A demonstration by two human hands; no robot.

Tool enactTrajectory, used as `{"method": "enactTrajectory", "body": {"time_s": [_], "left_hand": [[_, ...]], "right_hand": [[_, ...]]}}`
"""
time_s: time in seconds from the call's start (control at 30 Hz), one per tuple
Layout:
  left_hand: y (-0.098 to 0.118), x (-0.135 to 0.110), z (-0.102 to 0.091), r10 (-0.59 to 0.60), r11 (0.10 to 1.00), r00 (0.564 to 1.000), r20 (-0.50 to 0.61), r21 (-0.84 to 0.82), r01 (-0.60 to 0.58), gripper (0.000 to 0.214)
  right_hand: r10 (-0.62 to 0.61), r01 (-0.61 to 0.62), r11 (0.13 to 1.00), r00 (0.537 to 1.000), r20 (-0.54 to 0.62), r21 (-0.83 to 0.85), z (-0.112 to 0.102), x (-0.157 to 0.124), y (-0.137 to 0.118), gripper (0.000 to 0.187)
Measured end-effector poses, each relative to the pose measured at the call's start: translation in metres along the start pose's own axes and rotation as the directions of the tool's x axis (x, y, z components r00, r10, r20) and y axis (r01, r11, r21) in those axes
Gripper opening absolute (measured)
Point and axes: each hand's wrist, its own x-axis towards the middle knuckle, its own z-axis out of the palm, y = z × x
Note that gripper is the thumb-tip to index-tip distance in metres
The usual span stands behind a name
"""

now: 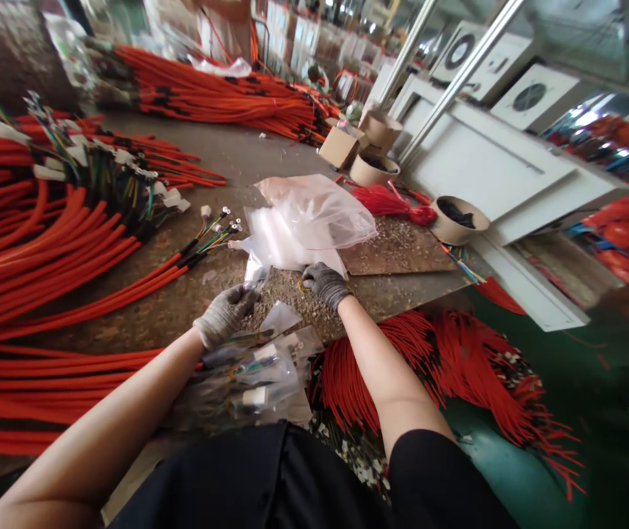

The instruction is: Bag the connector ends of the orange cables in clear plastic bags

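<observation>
My left hand [223, 314], in a grey knit glove, is closed at the fingertips on a small clear plastic bag [256, 270] that sticks up beyond them. My right hand [325, 283], gloved the same way, pinches a thin yellow rubber band [302, 286] just above the worktable [127, 316]. Right behind both hands lies a stack of clear plastic bags [278, 239]. Below my hands, bagged cable ends with white connectors [255, 397] lie at the table's near edge.
Orange cables [44, 257] with bare connector ends cover the left side. More cable bundles [220, 95] lie at the back, and others [381, 367] hang below at right. Cardboard tubs [461, 220], a small box [339, 147] and red strands [386, 202] stand at the back right.
</observation>
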Motion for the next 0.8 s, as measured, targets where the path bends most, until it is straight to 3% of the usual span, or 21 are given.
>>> {"method": "enactTrajectory", "body": {"time_s": [0.13,0.23,0.3,0.37,0.4,0.47,0.53,0.57,0.6,0.67,0.7,0.77,0.8], "left_hand": [[0.005,-0.004,-0.003,-0.019,1.000,1.000,0.016,0.003,0.019,0.055],[0.012,-0.008,-0.004,0.000,0.997,1.000,-0.001,-0.080,0.000,0.057],[0.017,-0.009,-0.005,0.055,0.989,0.998,-0.040,-0.136,-0.060,0.055],[0.022,-0.011,-0.006,0.111,0.985,0.993,-0.039,-0.128,-0.115,0.052],[0.024,-0.012,-0.008,0.130,0.986,0.991,-0.021,-0.105,-0.131,0.051],[0.027,-0.014,-0.012,0.142,0.987,0.990,0.024,-0.075,-0.140,0.048],[0.029,-0.018,-0.017,0.147,0.985,0.989,0.001,-0.094,-0.146,0.045],[0.029,-0.019,-0.019,0.150,0.981,0.988,-0.028,-0.117,-0.152,0.044],[0.029,-0.020,-0.020,0.148,0.978,0.988,-0.050,-0.143,-0.154,0.043],[0.027,-0.019,-0.019,0.137,0.971,0.990,-0.044,-0.192,-0.143,0.044],[0.025,-0.017,-0.017,0.133,0.968,0.991,-0.022,-0.210,-0.135,0.044],[0.019,-0.012,-0.012,0.139,0.975,0.990,0.002,-0.176,-0.136,0.043],[0.016,-0.010,-0.010,0.155,0.983,0.988,-0.006,-0.103,-0.154,0.042]], "right_hand": [[-0.003,0.003,1.000,1.000,-0.004,0.015,-0.003,0.003,0.000,0.010],[0.009,-0.004,0.998,0.998,-0.066,0.065,-0.010,-0.003,-0.020,0.013],[-0.044,0.067,0.986,0.988,-0.148,0.153,-0.012,-0.011,-0.044,0.013],[-0.144,0.222,0.925,0.956,-0.255,0.310,-0.011,-0.021,-0.073,0.010],[-0.164,0.291,0.846,0.939,-0.302,0.446,-0.009,-0.027,-0.087,0.007],[-0.126,0.332,0.594,0.938,-0.323,0.732,-0.003,-0.040,-0.107,0.009],[-0.113,0.227,0.302,0.973,-0.201,0.926,0.005,-0.052,-0.116,0.015],[-0.174,0.131,0.195,0.980,-0.097,0.972,0.009,-0.057,-0.116,0.020],[-0.268,0.034,0.140,0.963,0.005,0.990,0.011,-0.061,-0.114,0.023],[-0.419,-0.059,0.138,0.901,0.113,0.989,0.010,-0.065,-0.109,0.028],[-0.425,-0.007,0.191,0.901,0.089,0.982,0.005,-0.065,-0.106,0.030],[-0.326,0.262,0.461,0.939,-0.113,0.848,-0.014,-0.059,-0.105,0.033],[-0.288,0.364,0.632,0.930,-0.229,0.684,-0.027,-0.055,-0.106,0.036]]}}
